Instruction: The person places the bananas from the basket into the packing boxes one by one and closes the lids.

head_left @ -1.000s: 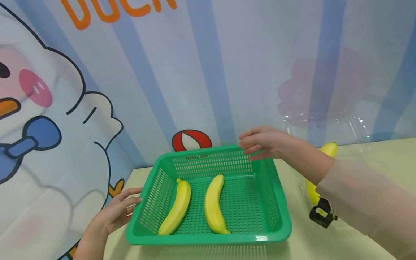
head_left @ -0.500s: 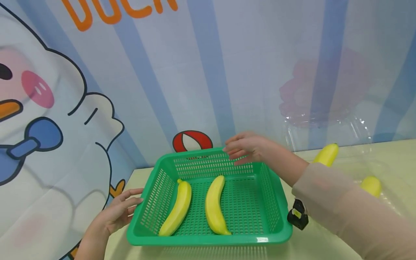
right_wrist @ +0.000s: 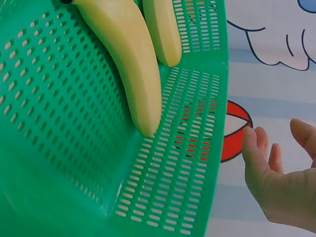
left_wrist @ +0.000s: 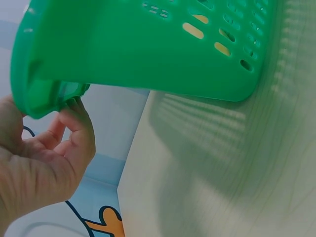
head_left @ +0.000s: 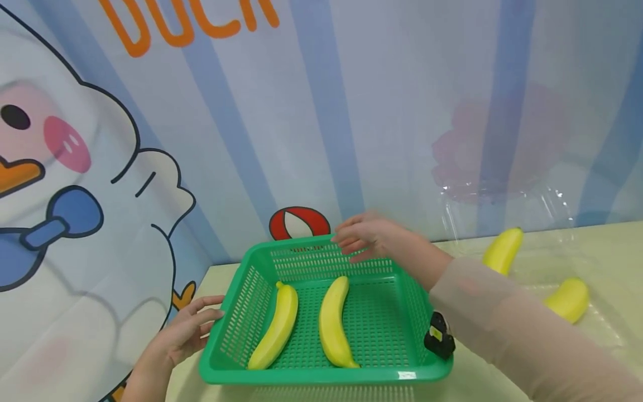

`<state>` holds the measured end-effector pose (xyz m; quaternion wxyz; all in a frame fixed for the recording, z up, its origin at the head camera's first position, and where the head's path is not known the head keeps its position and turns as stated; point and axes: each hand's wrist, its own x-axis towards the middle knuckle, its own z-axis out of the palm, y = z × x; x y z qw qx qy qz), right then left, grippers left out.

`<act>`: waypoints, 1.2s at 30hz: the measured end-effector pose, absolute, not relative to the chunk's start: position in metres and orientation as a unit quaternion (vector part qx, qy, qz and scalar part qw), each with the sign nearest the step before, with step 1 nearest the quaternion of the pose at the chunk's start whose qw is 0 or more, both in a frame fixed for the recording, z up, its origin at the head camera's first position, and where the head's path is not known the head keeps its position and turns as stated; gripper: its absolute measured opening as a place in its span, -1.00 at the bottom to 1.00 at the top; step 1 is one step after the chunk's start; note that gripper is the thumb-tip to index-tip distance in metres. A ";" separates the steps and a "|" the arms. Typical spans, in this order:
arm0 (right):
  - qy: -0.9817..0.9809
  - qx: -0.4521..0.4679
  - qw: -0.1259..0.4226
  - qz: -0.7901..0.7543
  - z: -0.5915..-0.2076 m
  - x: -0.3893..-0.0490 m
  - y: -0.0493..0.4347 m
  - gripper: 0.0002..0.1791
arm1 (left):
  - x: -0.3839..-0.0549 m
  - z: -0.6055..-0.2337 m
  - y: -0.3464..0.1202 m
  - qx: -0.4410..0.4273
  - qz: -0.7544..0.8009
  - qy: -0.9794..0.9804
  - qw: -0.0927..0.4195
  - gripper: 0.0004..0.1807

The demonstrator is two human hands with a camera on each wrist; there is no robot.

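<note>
A green plastic basket (head_left: 382,375) holds two bananas, a left banana (head_left: 276,329) and a middle banana (head_left: 334,324), lying side by side. My left hand (head_left: 183,335) is at the basket's left rim. In the left wrist view, that hand (left_wrist: 54,148) has its fingers curled up under the rim, with the thumb partly hidden on the other side. My right hand (head_left: 364,237) hovers by the back rim, fingers loosely bent and holding nothing. The right wrist view shows this hand (right_wrist: 286,182) apart from the basket's edge.
To the right stands a clear plastic clamshell box (head_left: 605,329), lid raised, with a far banana (head_left: 504,251) and a near banana (head_left: 569,300); my right sleeve partly covers it. A printed cloth (head_left: 402,111) rises behind the pale table (head_left: 618,240).
My right hand has moved left along the basket's back rim, and its sleeve now uncovers more of the near banana in the clear box. The left hand stays at the rim.
</note>
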<state>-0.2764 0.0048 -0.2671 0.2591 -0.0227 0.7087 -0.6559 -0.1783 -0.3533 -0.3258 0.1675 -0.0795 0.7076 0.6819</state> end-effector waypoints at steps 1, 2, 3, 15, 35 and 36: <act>0.709 -0.019 0.257 -0.656 -0.269 -0.276 0.002 -0.47 | -0.178 -0.325 -0.353 -0.081 0.680 0.710 0.164 -0.71; 0.708 -0.015 0.259 -0.657 -0.271 -0.276 0.000 -0.48 | -0.178 -0.325 -0.353 -0.082 0.679 0.712 0.161 -0.70; 0.706 -0.008 0.262 -0.658 -0.274 -0.276 -0.003 -0.48 | -0.179 -0.324 -0.353 -0.082 0.678 0.713 0.159 -0.69; 0.684 0.040 0.283 -0.671 -0.286 -0.279 -0.025 -0.51 | -0.180 -0.331 -0.358 -0.077 0.688 0.704 0.160 -0.68; 0.668 0.100 0.290 -0.678 -0.315 -0.289 -0.035 -0.34 | -0.178 -0.327 -0.353 -0.085 0.678 0.713 0.155 -0.58; 0.668 0.106 0.287 -0.678 -0.318 -0.290 -0.035 -0.32 | -0.178 -0.327 -0.353 -0.085 0.678 0.713 0.155 -0.57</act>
